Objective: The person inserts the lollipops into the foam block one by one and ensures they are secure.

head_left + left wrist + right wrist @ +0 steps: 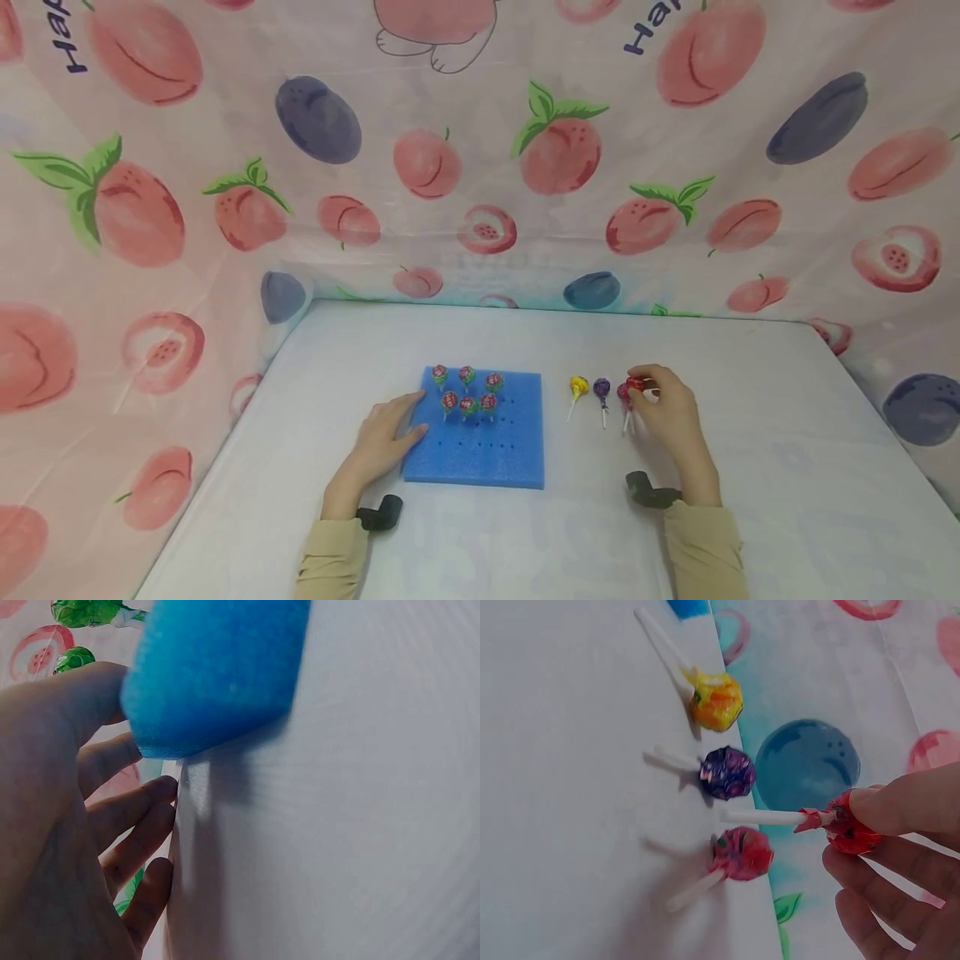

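Note:
My left hand point(377, 443) rests against the left edge of a blue foam board point(472, 465), thumb and fingers loosely spread. Several lollipops with red and green wrappers, such as this front lollipop point(468, 406), stand upright in the board's back left part. My right hand point(672, 417) pinches a red-wrapped lollipop point(853, 834) by its head between thumb and fingers, its white stick pointing away from the palm. Beside it on the table lie a pinkish-red lollipop point(742, 855), a purple lollipop point(728, 772) and a yellow lollipop point(717, 703).
Rows of small holes mark the board's front and right parts. Both objects and hands are on a white table point(600, 542). A fruit-printed curtain point(480, 108) hangs behind and to the left. Dark camera mounts point(381, 513) sit at both wrists.

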A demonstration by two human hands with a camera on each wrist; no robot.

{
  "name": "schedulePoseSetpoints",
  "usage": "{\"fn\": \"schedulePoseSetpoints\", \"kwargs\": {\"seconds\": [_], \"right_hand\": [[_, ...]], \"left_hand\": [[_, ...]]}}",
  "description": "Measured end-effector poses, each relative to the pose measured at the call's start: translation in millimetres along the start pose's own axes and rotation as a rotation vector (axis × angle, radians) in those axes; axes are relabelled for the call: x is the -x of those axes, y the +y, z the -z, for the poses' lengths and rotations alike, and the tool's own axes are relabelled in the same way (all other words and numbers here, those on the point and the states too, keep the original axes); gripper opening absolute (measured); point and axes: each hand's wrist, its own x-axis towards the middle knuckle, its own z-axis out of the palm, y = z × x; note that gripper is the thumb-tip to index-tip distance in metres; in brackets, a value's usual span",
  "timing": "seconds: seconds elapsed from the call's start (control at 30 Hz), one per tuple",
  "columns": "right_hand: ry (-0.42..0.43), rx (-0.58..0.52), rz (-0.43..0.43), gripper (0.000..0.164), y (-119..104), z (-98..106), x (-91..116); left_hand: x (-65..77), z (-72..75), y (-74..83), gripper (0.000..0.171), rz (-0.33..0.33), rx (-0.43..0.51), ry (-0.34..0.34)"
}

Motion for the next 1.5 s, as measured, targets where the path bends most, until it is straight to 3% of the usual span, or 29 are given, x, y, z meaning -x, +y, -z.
{"fn": "schedulePoseSetpoints", "kwargs": {"seconds": [0.63,1.13,1.5], "right_hand": [[-0.06,-0.025,0.098,0.025,-37.8,-19.4,-1.4],[-0.03,-0.027,0.218,0.024,-59.1,-35.3,1.7],[-0.064,-0.04,0.19,0.025,-76.8,-44.5,6.6]], "left_hand": [[0.5,-0.5,0.1,0.057,0.003,0.004,-0.001],[0.0,-0.7,0.1,0.057,0.007,0.005,-0.001],[0.0,-1.1,-0.2,0.057,0.006,0.013,0.007]]}}
